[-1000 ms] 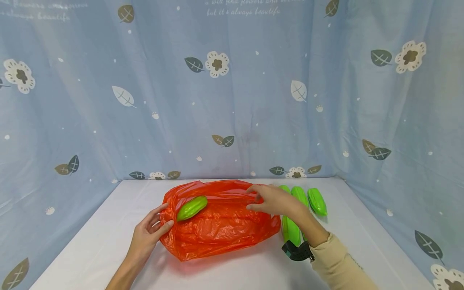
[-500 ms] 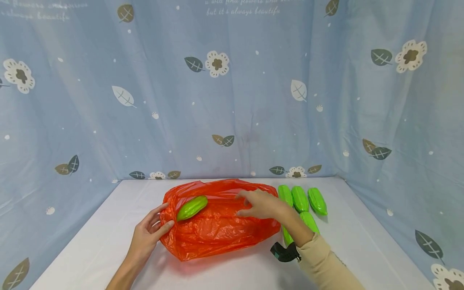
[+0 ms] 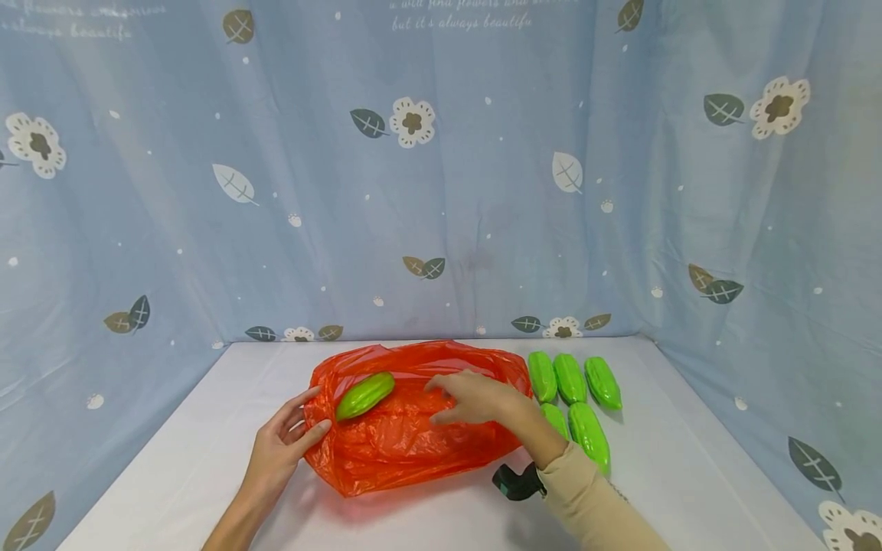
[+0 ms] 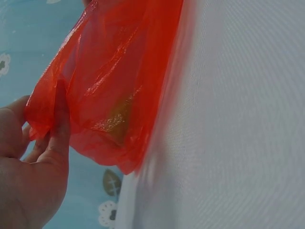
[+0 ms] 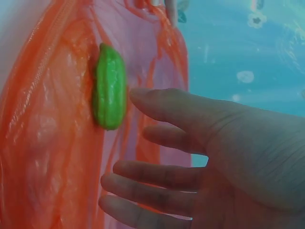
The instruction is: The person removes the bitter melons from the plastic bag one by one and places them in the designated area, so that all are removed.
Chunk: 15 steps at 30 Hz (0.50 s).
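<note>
A red plastic bag (image 3: 413,444) lies with its mouth spread on the white table. Inside it, near the left end, rests a shiny green ridged gourd (image 3: 365,396), which stands out clearly in the right wrist view. My left hand (image 3: 279,436) pinches the bag's left edge between thumb and fingers; the left wrist view shows the film between them. Above the middle of the bag is my right hand (image 3: 475,398), fingers spread and holding nothing. In the right wrist view its thumb points at the gourd (image 5: 110,90), and whether they touch cannot be told.
Several more green gourds (image 3: 569,379) lie in two loose rows just right of the bag, one partly hidden by my right forearm. A blue patterned curtain (image 3: 441,191) surrounds the white table (image 3: 689,444) at the back and sides.
My right hand has moved left from the bag's right end to over its middle, uncovering more of the gourds on the right. The left hand, the bag and its gourd have stayed put.
</note>
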Each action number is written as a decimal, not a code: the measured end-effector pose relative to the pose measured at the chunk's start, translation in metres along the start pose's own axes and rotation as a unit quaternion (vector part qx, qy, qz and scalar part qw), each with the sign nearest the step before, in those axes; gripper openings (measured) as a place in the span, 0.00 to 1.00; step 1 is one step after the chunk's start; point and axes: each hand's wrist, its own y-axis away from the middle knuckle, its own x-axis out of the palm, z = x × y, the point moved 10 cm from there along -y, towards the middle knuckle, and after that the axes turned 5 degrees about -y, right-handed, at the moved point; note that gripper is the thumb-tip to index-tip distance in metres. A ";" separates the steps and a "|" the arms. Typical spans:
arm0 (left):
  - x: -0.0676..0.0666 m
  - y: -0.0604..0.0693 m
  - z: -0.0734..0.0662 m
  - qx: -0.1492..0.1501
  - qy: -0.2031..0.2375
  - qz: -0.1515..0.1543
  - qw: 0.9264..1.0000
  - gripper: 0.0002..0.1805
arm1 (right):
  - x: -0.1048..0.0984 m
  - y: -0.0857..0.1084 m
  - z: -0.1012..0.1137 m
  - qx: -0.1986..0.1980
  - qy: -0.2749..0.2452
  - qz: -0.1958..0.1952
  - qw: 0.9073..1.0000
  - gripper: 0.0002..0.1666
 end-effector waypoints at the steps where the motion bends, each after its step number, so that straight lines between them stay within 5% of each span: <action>1: 0.000 0.000 0.000 -0.002 -0.002 -0.001 1.000 0.33 | 0.002 -0.002 0.000 -0.001 -0.003 0.002 1.000 0.30; 15: -0.001 0.002 0.000 -0.008 -0.009 -0.008 1.000 0.33 | 0.023 -0.026 0.013 -0.015 -0.005 0.014 1.000 0.30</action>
